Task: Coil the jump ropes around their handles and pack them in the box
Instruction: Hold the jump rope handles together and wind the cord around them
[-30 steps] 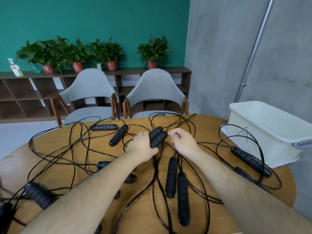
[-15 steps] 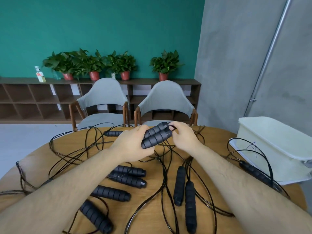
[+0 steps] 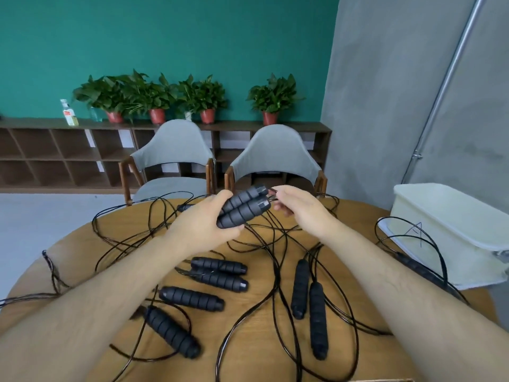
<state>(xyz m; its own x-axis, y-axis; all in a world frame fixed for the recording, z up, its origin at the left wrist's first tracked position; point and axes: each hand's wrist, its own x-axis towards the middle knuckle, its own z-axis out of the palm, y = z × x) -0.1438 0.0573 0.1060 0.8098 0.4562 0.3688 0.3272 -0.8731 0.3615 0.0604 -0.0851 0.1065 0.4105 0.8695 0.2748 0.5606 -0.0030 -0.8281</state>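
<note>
My left hand grips a pair of black ribbed jump rope handles, held side by side above the round wooden table. My right hand pinches the thin black rope where it leaves the handle tips. Several other black handles lie on the table: one pair and two more below my left arm, another pair between my forearms. A white plastic box stands at the table's right edge, with one handle and a rope loop in front of it.
Tangled black ropes spread over the whole tabletop and hang over its left edge. Two grey chairs stand at the far side. Behind them a low wooden shelf carries potted plants and a bottle. A grey wall is at right.
Both hands have lifted the handle pair up off the table. The view has tilted up, so more of the wall shows.
</note>
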